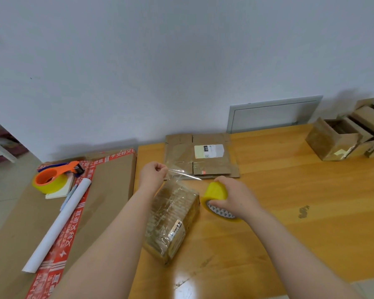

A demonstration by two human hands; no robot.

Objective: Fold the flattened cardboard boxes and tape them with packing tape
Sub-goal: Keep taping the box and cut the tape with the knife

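Yellow roll (216,192) gripped in right hand (235,200); left hand (153,172) pinches tape (185,174) end. Keep tape taut, centre over box (173,221) near tabletop (289,190) left edge, press down.

The wooden table (289,190) bears a taped box (171,223), flattened cardboard (203,156) and folded boxes (333,141) far right.

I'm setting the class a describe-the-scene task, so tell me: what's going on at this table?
A person is taping up a small brown cardboard box on the wooden table. The right hand holds a yellow roll of packing tape, while the left hand pinches the free end of the clear strip, stretched above the box. A flattened brown cardboard box lies by the wall; folded boxes stand far right.
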